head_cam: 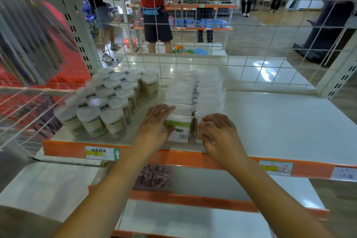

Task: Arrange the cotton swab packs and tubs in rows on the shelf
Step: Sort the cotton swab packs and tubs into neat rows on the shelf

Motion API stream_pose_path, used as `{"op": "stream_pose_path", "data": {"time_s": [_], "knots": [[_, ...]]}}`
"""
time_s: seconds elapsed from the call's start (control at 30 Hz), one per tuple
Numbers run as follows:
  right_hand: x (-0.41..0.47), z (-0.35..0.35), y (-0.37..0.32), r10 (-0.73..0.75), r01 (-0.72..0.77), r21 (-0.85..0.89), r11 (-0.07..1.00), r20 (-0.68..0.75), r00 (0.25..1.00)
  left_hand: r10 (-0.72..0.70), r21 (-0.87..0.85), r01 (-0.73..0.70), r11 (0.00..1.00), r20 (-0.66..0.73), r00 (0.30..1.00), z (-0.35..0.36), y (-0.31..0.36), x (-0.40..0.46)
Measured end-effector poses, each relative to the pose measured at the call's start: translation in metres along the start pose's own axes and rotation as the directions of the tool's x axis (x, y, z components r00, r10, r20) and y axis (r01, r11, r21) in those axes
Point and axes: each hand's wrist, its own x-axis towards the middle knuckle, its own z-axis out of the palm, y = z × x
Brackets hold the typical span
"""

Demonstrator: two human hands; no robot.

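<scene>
Round clear cotton swab tubs (108, 100) stand in several rows on the left of the white shelf (280, 121). To their right, flat clear cotton swab packs (195, 91) lie in two rows running back toward the wire grid. My left hand (157, 124) lies with straight fingers on the left side of the front pack with a green label (180, 125). My right hand (219, 131) has its fingers curled over the front pack of the right row (204, 135), at the shelf's front edge.
The shelf's orange front rail (193, 158) carries price tags (100, 153). A wire grid (241, 44) backs the shelf. Lower shelves (193, 220) lie beneath my arms. Behind the grid, people stand among other shelving. Dark goods hang at the left (29, 40).
</scene>
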Motion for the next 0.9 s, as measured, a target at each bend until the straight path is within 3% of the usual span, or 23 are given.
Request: {"op": "stream_pose_path", "data": {"time_s": [0.13,0.37,0.5,0.63,0.9], "knots": [[-0.001,0.002,0.002,0.011,-0.011,0.018,1.0,-0.003,1.0,0.033,-0.03,-0.033,0.999,-0.017,0.999,0.002,-0.005,-0.004],[0.0,0.0,0.004,-0.017,0.017,-0.022,1.0,-0.011,1.0,0.168,0.286,-0.167,0.944,0.021,0.986,0.002,0.004,-0.006],[0.0,-0.003,0.01,0.059,-0.07,-0.087,0.994,-0.125,0.99,0.29,0.307,-0.276,0.911,0.0,0.957,0.001,0.023,-0.003],[-0.004,-0.003,0.019,0.167,-0.186,-0.182,0.966,-0.114,0.979,0.361,0.262,-0.351,0.899,0.013,0.933,0.001,0.037,-0.001],[-0.013,-0.002,0.022,0.154,-0.165,-0.244,0.956,-0.062,0.986,0.367,0.279,-0.364,0.889,0.041,0.929,0.004,0.036,-0.002]]}}
